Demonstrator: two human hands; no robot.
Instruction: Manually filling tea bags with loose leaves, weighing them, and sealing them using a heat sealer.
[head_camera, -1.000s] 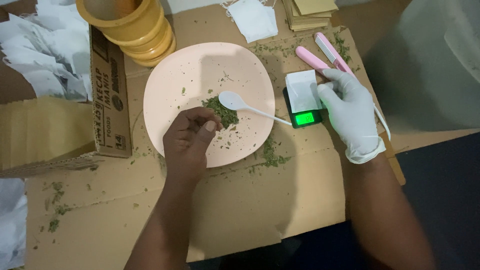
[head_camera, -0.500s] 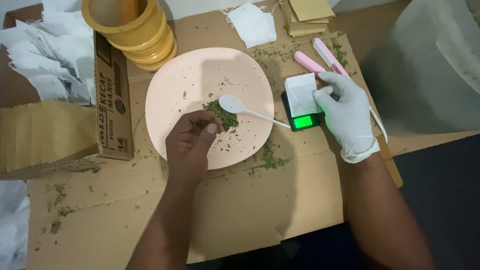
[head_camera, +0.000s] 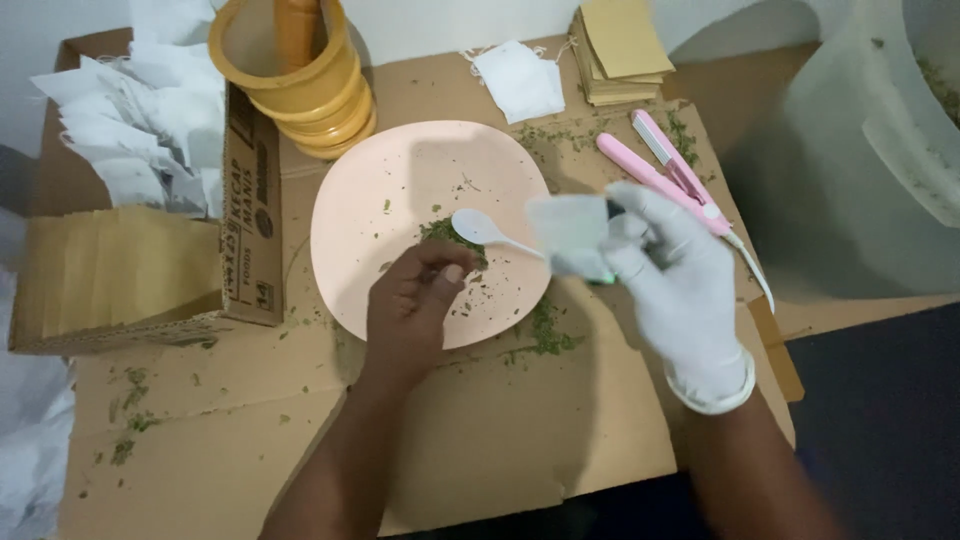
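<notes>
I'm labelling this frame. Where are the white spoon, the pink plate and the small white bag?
white spoon (head_camera: 476, 226), head view, on its bowl.
pink plate (head_camera: 400, 180), head view, on a bare part near the top.
small white bag (head_camera: 568, 226), head view, on its middle, held in the gloved right hand.

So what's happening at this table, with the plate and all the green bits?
A person works over a cardboard-covered table. The bare left hand pinches at a small heap of dried green flakes on a pink plate, where a white plastic spoon lies. The gloved right hand holds up a small white sachet beside the plate. A pink sealing tool, a yellow mortar and a box of paper sachets sit around.
</notes>
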